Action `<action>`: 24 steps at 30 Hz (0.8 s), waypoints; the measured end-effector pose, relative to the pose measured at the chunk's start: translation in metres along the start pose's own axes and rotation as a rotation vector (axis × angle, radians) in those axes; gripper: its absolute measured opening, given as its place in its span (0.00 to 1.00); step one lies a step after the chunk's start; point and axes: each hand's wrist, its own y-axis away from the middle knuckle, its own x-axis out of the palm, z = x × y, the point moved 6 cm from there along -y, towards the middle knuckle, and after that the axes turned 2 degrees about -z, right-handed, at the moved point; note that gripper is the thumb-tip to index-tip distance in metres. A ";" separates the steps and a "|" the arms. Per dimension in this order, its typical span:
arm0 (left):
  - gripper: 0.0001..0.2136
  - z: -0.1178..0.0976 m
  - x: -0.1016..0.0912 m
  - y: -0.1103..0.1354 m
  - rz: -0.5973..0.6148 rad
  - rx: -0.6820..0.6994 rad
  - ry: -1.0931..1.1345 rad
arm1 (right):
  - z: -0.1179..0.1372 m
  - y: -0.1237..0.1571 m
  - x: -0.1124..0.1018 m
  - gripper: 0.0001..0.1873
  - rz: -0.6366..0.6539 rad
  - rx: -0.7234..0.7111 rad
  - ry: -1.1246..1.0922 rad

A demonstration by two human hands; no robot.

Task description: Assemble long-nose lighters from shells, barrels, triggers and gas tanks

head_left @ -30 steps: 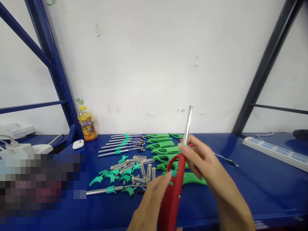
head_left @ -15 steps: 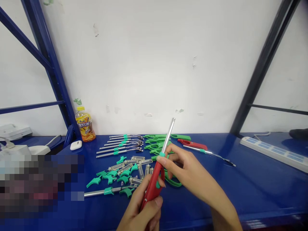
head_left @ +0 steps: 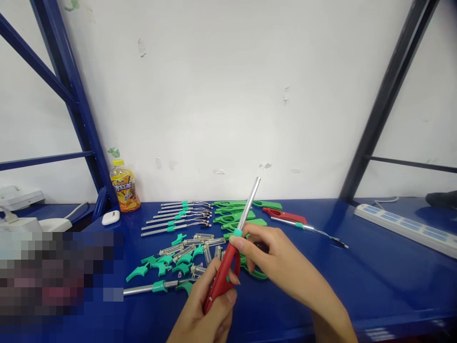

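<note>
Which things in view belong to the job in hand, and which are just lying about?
Likely the job:
red lighter, held in left hand and right hand
red shell
green shells
metal tubes
teal triggers
clear pieces

Seemingly just lying about:
bottle
white case
power strip

The left hand (head_left: 203,321) is covering the lower end of the red lighter (head_left: 222,275) — a pixelated patch (head_left: 60,286) is masking the lower left — the right edge is cropping the white power strip (head_left: 403,227).
</note>
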 end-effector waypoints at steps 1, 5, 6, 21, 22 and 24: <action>0.23 0.000 0.000 0.000 0.007 -0.004 0.008 | 0.000 0.000 0.000 0.24 -0.005 -0.001 0.010; 0.29 0.000 0.000 0.000 0.009 -0.039 0.014 | -0.001 -0.001 -0.002 0.23 -0.028 -0.007 0.047; 0.30 -0.001 0.000 0.001 0.002 -0.041 0.008 | -0.002 -0.001 -0.002 0.23 -0.032 -0.006 0.050; 0.23 -0.009 0.006 0.005 0.006 -0.026 -0.058 | 0.001 0.000 -0.001 0.23 0.003 0.010 0.039; 0.23 -0.010 0.007 0.005 0.012 -0.016 -0.057 | 0.001 0.000 -0.001 0.23 0.002 0.013 0.036; 0.24 -0.011 0.008 0.004 0.018 0.004 -0.064 | 0.000 0.001 -0.001 0.22 -0.004 0.014 0.026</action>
